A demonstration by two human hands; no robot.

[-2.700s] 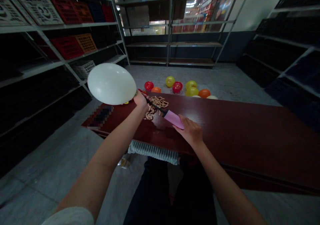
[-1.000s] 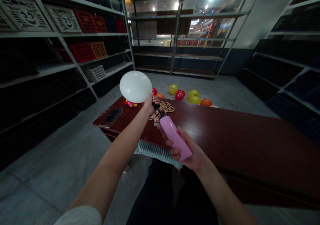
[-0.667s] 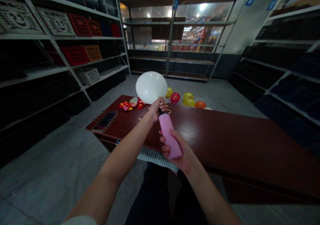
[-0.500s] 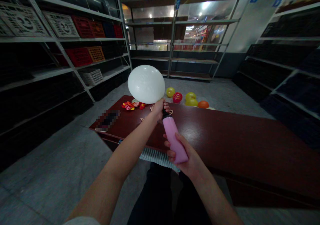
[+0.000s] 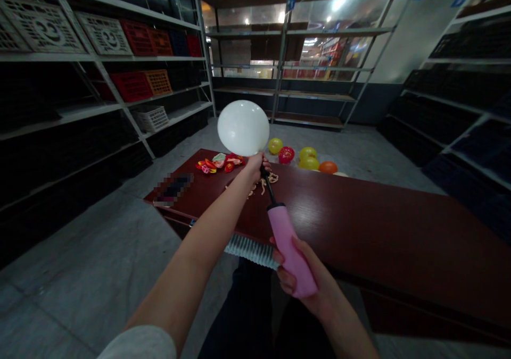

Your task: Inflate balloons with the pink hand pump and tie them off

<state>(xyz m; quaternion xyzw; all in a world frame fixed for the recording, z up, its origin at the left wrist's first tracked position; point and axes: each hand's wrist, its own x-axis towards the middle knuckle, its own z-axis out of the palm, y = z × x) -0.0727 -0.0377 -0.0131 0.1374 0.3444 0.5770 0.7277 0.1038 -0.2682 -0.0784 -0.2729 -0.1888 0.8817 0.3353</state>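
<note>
Above the table hangs a white, inflated balloon (image 5: 244,128). My left hand (image 5: 258,166) is closed around its neck and the black nozzle end of a hand pump. The pink barrel of the balloon pump (image 5: 291,250) sits in my right hand (image 5: 305,274), its fingers wrapped round the lower part. A black rod shows between the barrel and my left hand, so the pump is drawn out. Beneath my left hand lie beige, string-like strips (image 5: 263,183). Uninflated balloons (image 5: 219,163) in red, yellow and pale colours form a pile left of that hand.
The dark red table (image 5: 379,215) stretches to the right. A blurred-out dark flat object (image 5: 174,189) lies at its left corner. Beyond the table, yellow balloons (image 5: 308,158), a red balloon (image 5: 286,155) and an orange balloon (image 5: 328,167) rest on the floor. Shelves with crates (image 5: 101,34) stand left.
My right hand has pulled the pink barrel down and away from my left hand, baring the black rod. The white balloon appears slightly farther right and a little smaller in view.
</note>
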